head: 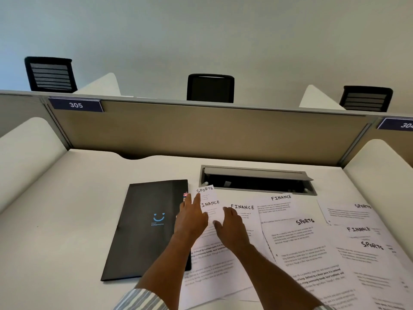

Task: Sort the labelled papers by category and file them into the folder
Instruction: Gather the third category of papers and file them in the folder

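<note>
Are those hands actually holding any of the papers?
Neither grips anything. The left hand and right hand lie flat, fingers spread, on the overlapping white printed sheets beside the closed black folder.

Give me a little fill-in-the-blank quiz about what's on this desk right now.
1. The black folder lies closed to the ____ of the spread papers.
2. The paper at the left hand's fingertips, nearest the folder, is headed ____.
3. The sign on the divider's upper left reads ____.
4. Both hands, the right hand too, rest flat on the ____.

Missing words: left; SPORTS; 305; papers
</note>
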Demonstrator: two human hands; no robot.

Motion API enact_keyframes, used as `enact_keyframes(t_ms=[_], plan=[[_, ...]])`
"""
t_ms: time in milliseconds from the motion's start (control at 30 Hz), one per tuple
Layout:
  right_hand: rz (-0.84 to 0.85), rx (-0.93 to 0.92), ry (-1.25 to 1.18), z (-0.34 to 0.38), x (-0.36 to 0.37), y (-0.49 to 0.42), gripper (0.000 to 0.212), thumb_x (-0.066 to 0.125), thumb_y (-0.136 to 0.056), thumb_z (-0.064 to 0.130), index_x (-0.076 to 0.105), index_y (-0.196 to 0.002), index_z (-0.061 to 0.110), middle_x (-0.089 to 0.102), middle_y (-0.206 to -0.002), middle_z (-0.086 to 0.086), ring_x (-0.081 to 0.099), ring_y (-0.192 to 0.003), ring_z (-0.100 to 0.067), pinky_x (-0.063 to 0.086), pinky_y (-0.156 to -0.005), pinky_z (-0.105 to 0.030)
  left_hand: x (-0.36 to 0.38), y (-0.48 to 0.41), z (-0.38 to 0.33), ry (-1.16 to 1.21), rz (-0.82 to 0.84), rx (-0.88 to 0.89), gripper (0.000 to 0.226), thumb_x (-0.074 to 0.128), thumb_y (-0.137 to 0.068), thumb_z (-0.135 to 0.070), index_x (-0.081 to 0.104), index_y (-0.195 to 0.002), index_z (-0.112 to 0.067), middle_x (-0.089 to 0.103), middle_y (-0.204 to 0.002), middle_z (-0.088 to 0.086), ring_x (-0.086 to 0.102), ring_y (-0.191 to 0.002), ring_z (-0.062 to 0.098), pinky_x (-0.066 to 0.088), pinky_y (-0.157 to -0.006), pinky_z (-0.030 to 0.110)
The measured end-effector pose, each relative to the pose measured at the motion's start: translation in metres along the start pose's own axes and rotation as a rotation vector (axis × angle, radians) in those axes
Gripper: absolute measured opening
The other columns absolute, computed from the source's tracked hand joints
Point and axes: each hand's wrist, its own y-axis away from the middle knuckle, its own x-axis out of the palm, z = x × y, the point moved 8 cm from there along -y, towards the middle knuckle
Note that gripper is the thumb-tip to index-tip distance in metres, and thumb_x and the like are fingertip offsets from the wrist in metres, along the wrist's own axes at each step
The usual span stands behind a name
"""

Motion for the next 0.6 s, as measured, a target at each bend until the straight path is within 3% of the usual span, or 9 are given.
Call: enact_keyframes(t_ms=[367, 533, 600], plan=[[0.020, -0.028, -0.098, -0.060, -0.019, 0.048, 0.057, 0.053, -0.096, 0.033, 0.035, -0.145, 0.011, 0.043, -0.148, -0.004, 0.045, -0.134, -0.022, 0.040, -0.109, -0.032, 0.032, 0.053, -0.040, -0.017, 0.002, -0.057, 0.071, 0.054, -0.097, -0.025, 0.015, -0.156, -0.017, 0.011, -0.164, 0.010, 0.013, -0.151, 0.033, 0.029, -0.116, 0.043], [0.059, 0.029, -0.158, -0.079, -0.020, 0.057, 0.050, 0.054, -0.095, 0.031, 0.042, -0.138, 0.007, 0.053, -0.136, -0.009, 0.053, -0.124, -0.022, 0.045, -0.101, -0.029, 0.076, 0.078, -0.028, -0.008, 0.095, -0.190, 0.073, 0.058, -0.094, -0.029, 0.018, -0.154, -0.013, 0.015, -0.162, 0.017, 0.027, -0.145, 0.034, 0.037, -0.113, 0.043], [0.081, 0.062, -0.163, -0.086, -0.015, 0.059, 0.046, 0.055, -0.094, 0.029, 0.046, -0.132, 0.005, 0.057, -0.130, -0.010, 0.056, -0.119, -0.023, 0.047, -0.098, -0.029, 0.094, 0.088, -0.019, 0.001, 0.157, -0.252, 0.077, 0.057, -0.095, -0.032, 0.013, -0.155, -0.012, 0.011, -0.162, 0.020, 0.021, -0.148, 0.037, 0.032, -0.117, 0.047]])
